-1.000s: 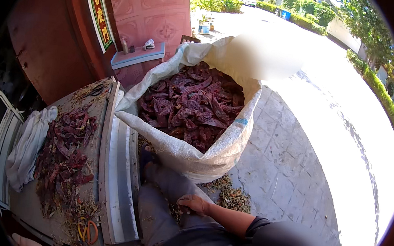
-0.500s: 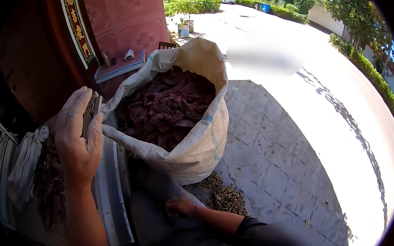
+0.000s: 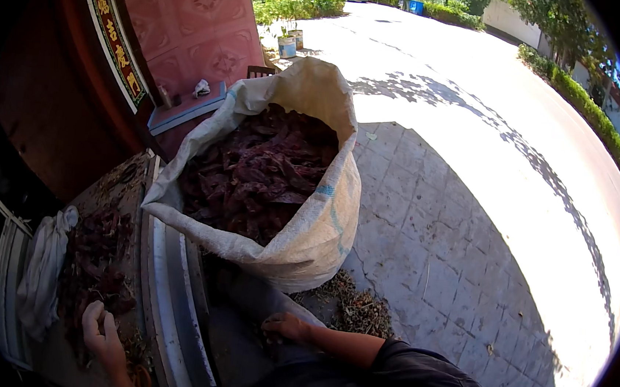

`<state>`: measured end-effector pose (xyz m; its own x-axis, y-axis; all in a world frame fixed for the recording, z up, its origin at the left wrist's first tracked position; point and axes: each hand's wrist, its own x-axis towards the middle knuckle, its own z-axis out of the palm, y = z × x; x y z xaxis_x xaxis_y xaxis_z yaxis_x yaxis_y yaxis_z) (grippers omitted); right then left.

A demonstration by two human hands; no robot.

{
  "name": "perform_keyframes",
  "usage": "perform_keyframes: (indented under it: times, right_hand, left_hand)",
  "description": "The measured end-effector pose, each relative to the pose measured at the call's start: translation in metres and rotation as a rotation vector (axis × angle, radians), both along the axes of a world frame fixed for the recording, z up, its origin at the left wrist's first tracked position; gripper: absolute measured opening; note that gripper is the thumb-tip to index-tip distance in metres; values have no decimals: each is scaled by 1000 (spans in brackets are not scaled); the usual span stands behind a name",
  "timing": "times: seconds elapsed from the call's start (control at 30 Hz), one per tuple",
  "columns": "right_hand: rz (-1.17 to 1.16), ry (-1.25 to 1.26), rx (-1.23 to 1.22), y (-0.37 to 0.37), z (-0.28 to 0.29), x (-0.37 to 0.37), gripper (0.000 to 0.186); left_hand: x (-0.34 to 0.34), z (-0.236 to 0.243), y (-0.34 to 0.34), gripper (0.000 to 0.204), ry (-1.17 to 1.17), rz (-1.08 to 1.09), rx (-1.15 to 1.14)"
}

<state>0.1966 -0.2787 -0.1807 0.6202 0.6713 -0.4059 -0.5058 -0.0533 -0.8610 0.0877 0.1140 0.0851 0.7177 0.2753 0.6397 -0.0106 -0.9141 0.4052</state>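
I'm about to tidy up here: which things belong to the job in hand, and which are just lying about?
Likely the job:
- loose peppers, near the left hand
- sack
- peppers inside

Seemingly just lying about:
- cloth
- crumpled white thing
- potted plants

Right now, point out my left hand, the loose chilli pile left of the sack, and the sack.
Left hand (image 3: 105,339), head view: middle of the hand.
Chilli pile (image 3: 103,242), head view: pods near its middle.
Sack (image 3: 312,241), head view: outer wall.
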Motion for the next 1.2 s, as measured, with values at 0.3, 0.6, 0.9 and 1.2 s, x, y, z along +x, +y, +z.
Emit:
perform_keyframes:
  times: [0.3,0.6,0.9,1.2]
  right_hand:
    - [-10,172,76,-1,-11,4,23]
    - [-36,259,115,-2,-1,34,25]
    - [-4,264,178,-9,-20,34,17]
    - [-25,313,30,3,8,29,17]
  left_hand:
    - [-70,-34,34,27,39,241,-222]
    - [-118,-41,70,34,223,508,-250]
    - [-53,-51,152,54,222,505,-71]
    - [14,-64,228,67,497,514,-84]
